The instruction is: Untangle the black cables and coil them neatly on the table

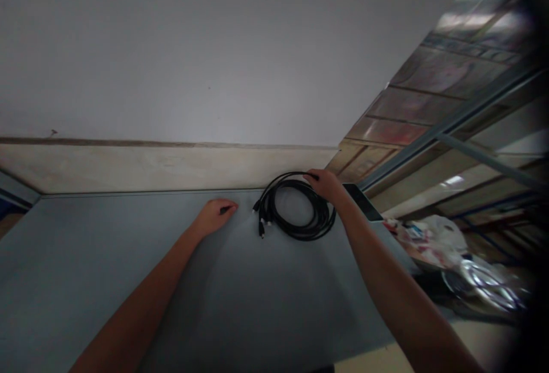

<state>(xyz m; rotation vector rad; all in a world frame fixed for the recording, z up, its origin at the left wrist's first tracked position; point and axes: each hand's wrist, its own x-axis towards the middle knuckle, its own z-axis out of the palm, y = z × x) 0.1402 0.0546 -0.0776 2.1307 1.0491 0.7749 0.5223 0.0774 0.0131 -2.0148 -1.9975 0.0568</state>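
Observation:
A coil of black cable [300, 234] lies on the grey table, several loops thick, with dark plug ends sticking out at its left side. My right hand [325, 183] is closed on the upper right of the coil, fingers pinching a loop. To the left of the coil, apart from it, my left hand [214, 215] is closed just above the table. A small black piece [224, 210] shows between its fingers; its kind cannot be made out.
The grey table [257, 304] runs up against a pale wall [193, 64]. A dark flat device with a light edge [363, 202] lies behind my right wrist. Beyond the table's right edge are plastic bags [441, 235], shiny wrapped items and a metal frame [480, 158].

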